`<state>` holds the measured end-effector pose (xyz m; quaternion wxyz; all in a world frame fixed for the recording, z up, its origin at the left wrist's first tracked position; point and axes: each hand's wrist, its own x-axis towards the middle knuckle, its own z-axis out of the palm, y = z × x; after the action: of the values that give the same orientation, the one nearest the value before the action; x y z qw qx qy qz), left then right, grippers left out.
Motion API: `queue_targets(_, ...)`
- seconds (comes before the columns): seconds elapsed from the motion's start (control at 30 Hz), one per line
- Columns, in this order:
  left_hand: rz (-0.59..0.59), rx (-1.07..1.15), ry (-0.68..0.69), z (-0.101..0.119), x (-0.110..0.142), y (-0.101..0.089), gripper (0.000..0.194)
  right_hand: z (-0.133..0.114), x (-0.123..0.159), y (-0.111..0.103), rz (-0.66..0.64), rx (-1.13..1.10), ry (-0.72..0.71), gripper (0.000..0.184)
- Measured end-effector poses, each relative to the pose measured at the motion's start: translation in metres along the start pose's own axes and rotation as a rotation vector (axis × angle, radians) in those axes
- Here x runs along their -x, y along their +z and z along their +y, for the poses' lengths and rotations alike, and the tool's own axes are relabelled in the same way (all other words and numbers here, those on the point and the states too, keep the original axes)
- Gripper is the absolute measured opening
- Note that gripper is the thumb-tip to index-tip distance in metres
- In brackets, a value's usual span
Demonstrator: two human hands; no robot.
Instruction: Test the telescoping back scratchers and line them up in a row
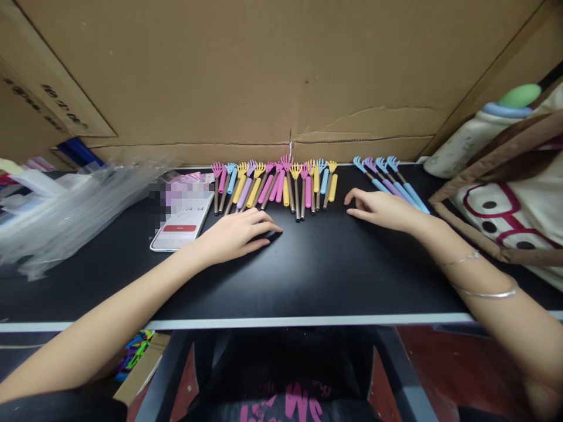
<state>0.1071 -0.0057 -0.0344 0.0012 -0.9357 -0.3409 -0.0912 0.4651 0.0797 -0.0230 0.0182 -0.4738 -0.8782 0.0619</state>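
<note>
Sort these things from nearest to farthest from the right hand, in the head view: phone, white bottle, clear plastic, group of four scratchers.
From the right hand:
1. Group of four scratchers: just beyond it
2. White bottle: to its right, farther back
3. Phone: to its left
4. Clear plastic: far left

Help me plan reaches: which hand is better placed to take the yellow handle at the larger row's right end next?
Probably the right hand: it lies close beside the yellow handle, with nothing visible in its grasp. The left hand sits farther off, nearer the phone.
</note>
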Motion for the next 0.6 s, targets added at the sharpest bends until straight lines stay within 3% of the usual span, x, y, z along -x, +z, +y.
queue_targets(0.6,0.003,-0.008,-0.003,0.0019,0.0002,-0.0016,0.031,-0.0039,-0.0013,0.0018,0.070,0.044,0.049,0.026)
